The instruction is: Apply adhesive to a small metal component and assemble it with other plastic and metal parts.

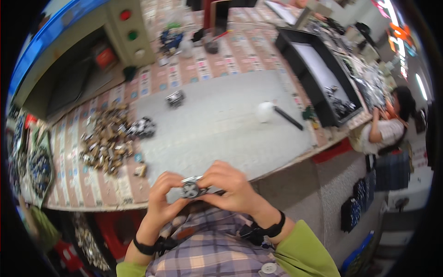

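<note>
Fitting (189, 189) (silvery, round-faced) sits between left hand (163, 197) and right hand (233, 189), pinched in 2 thumb-and-finger grips.

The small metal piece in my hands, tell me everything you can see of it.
The metal piece is small, silvery and shiny, and looks like metal. Its round face carries a pattern of dark and light patches, and a bright edge shows along its top. The face is turned up toward the camera. It is pinched between the fingertips of the left hand and right hand, by the near edge of the table. The fingers hide part of it, and finer detail is too small to tell.
</note>
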